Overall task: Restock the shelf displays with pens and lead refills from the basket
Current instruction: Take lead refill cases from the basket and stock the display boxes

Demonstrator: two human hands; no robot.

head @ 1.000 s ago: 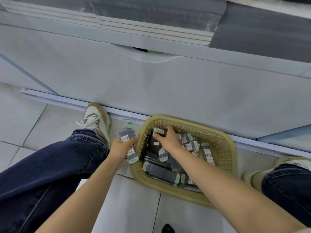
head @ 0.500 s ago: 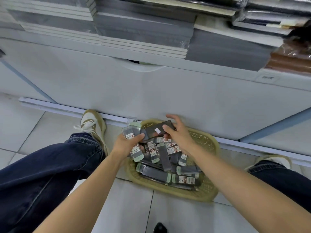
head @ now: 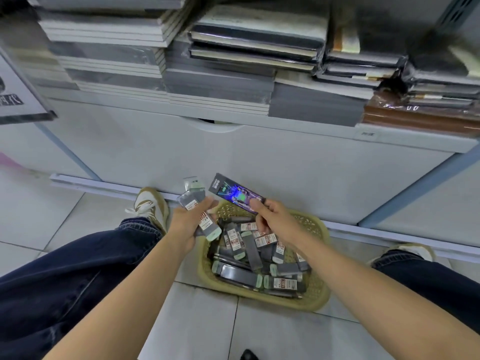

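Packet [head: 235, 194] between right hand [head: 272, 220] fingertips [head: 255, 205] (above basket [head: 272, 301])

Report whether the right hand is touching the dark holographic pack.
Touching. The head view shows the right hand pinching the dark holographic pack at its right end, with the thumb pressed on its face.
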